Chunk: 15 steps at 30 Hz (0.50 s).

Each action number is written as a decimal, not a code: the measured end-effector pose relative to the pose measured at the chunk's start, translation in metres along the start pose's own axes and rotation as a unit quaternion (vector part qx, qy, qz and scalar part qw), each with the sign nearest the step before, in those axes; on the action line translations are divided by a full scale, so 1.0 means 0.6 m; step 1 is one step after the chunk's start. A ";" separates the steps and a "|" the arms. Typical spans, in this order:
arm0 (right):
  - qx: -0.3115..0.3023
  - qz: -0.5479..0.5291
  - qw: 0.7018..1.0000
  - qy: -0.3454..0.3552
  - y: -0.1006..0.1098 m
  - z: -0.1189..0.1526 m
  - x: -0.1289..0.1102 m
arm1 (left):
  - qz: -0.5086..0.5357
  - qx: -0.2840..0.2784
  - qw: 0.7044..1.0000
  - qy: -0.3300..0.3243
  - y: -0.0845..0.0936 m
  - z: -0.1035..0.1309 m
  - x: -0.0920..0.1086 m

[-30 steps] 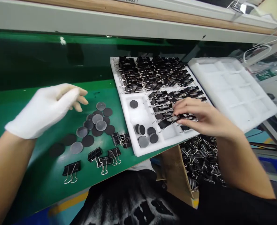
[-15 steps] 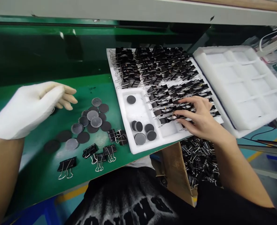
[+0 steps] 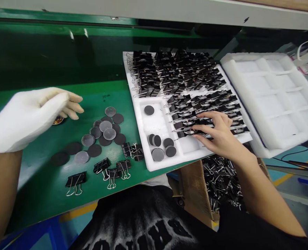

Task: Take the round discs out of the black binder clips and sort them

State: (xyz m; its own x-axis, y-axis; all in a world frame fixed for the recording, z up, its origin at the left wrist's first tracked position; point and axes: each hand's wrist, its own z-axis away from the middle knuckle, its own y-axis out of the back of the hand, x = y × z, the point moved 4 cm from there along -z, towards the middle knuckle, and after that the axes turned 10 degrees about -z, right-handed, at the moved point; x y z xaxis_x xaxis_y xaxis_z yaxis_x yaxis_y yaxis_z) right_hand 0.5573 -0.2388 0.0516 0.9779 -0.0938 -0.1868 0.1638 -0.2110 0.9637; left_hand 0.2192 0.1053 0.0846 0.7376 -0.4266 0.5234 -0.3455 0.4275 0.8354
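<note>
My left hand (image 3: 34, 116), in a white glove with bare fingertips, hovers over the green table with its fingers stretched out and nothing in them. Partly under it lies a small round item (image 3: 58, 120). To its right, dark and greyish discs (image 3: 105, 126) lie in a loose pile. My bare right hand (image 3: 218, 135) is at the front rows of the white foam tray (image 3: 141, 126), thumb and fingers closed on a binder clip (image 3: 187, 132). Rows of black binder clips (image 3: 180, 69) with discs in them fill most compartments.
Several loose binder clips (image 3: 75, 180) lie near the table's front edge. A few discs (image 3: 157, 154) sit in the tray's front-left compartment. Another white foam tray (image 3: 274, 93) stands at the right. Below the edge, a cardboard box (image 3: 195, 189) holds many clips.
My right hand stays at the same front rows, its fingers shifted slightly. The left hand remains nearly still, now exposing more of the round item beneath it. The view has shifted a little.
</note>
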 end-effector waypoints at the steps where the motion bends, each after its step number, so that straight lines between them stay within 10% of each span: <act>1: -0.001 -0.005 1.000 0.006 0.002 0.000 0.001 | 0.013 0.006 1.000 -0.022 0.003 0.002 -0.006; 6: 0.043 -0.050 0.997 0.027 0.033 -0.011 -0.034 | -0.123 0.162 0.977 -0.060 0.040 0.010 -0.078; 11: -0.026 -0.097 0.987 0.123 0.002 -0.034 -0.129 | -0.249 -0.003 0.968 -0.032 0.024 0.002 -0.172; 15: -0.128 -0.089 0.970 0.186 -0.041 -0.056 -0.177 | -0.245 0.012 0.966 -0.085 -0.016 -0.020 -0.181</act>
State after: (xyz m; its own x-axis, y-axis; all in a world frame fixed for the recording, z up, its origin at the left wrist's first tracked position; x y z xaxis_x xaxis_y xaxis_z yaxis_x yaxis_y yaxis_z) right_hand 0.4536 -0.1910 0.0539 0.9026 0.2903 -0.3180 0.3143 0.0605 0.9474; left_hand 0.1496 0.1569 0.0178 0.7110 -0.6983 0.0831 0.0054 0.1236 0.9923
